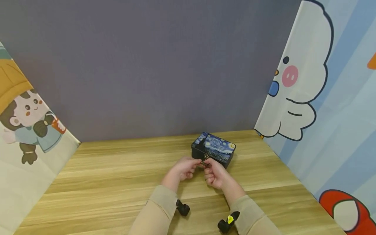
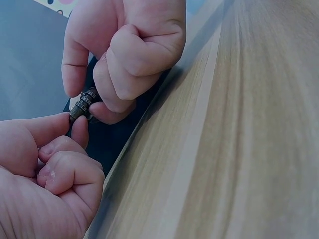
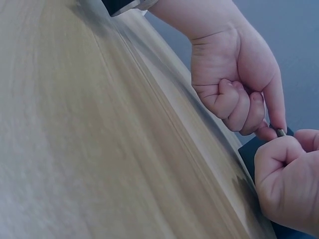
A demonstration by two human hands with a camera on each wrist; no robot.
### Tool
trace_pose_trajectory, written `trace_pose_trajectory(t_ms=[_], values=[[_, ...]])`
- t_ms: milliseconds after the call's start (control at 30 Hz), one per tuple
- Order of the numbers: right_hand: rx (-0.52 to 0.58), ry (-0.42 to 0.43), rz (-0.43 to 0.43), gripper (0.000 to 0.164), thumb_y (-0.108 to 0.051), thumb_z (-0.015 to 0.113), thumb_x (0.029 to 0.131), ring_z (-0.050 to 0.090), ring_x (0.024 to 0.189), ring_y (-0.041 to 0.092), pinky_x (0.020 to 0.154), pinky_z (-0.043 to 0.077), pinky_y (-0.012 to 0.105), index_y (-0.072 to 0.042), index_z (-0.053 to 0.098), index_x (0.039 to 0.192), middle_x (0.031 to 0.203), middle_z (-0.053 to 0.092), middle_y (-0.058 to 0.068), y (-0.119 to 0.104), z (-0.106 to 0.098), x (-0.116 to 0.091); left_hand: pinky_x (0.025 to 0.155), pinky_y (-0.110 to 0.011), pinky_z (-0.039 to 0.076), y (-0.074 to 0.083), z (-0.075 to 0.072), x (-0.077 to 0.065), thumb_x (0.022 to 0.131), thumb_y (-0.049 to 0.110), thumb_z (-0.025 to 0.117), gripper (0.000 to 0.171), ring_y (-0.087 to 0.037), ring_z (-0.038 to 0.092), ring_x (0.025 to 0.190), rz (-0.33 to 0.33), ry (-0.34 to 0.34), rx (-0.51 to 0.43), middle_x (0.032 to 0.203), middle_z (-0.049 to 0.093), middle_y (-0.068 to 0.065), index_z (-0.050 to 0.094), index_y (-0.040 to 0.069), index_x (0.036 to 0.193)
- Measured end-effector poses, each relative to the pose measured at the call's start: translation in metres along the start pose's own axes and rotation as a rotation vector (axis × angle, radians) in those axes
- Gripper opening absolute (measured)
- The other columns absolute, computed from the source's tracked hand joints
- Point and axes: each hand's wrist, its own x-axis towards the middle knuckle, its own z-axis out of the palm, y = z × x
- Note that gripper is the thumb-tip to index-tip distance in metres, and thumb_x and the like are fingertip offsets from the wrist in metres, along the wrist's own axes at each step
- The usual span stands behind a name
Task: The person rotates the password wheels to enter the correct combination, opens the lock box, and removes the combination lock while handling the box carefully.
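A dark tin box point(image 1: 218, 147) with a starry-night painting on its lid stands closed on the table, its clasp side towards me. At that clasp hangs a small bronze combination lock point(image 2: 83, 102) with ringed number dials. My left hand point(image 1: 185, 168) pinches one end of the lock between thumb and index finger, its other fingers curled in. From the other side my right hand point(image 1: 215, 174) holds the dial part between thumb and fingers. Both hands nearly meet in front of the box. In the right wrist view the right hand point(image 3: 289, 179) hides most of the lock.
The wood-grain table point(image 1: 117, 182) stretches out around the box. Behind it rises a grey backdrop point(image 1: 164, 71). Printed cartoon panels stand at the left and right point(image 1: 332, 124). A black wrist camera point(image 1: 182, 209) is strapped at each sleeve.
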Motion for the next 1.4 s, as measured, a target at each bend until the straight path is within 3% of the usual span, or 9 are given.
trace_pose_trajectory(t_ms=[233,567,1400], values=[[-0.007,-0.014,0.000,0.018,-0.025,0.047,0.097,0.022,0.044,-0.001,0.040,0.017,0.013,-0.015,0.043,0.083,0.057,0.026,-0.012,0.0007,-0.0001,0.0002,0.043,-0.021,0.029,-0.0024,-0.0017,0.0014,0.098,0.024,0.067,0.021,-0.006,0.029,0.047,-0.004,0.019,0.004,0.062,0.038,0.007,0.063,0.004,0.092],[-0.036,0.016,-0.024,0.013,-0.023,0.049,0.096,0.023,0.044,0.000,0.040,0.017,0.014,-0.014,0.052,0.088,0.058,0.027,-0.011,0.0044,-0.0021,0.0018,0.043,-0.020,0.029,-0.0055,0.0005,0.0032,0.098,0.024,0.066,0.026,-0.005,0.028,0.047,-0.009,-0.010,0.021,0.059,0.035,0.008,0.069,-0.002,0.097],[-0.036,0.020,-0.054,0.012,-0.019,0.050,0.094,0.022,0.044,0.000,0.039,0.018,0.015,-0.015,0.046,0.083,0.057,0.027,-0.011,0.0018,-0.0024,0.0046,0.043,-0.020,0.027,-0.0048,0.0013,0.0074,0.097,0.023,0.066,0.024,-0.005,0.028,0.047,0.002,-0.033,0.012,0.059,0.036,0.008,0.070,0.000,0.095]])
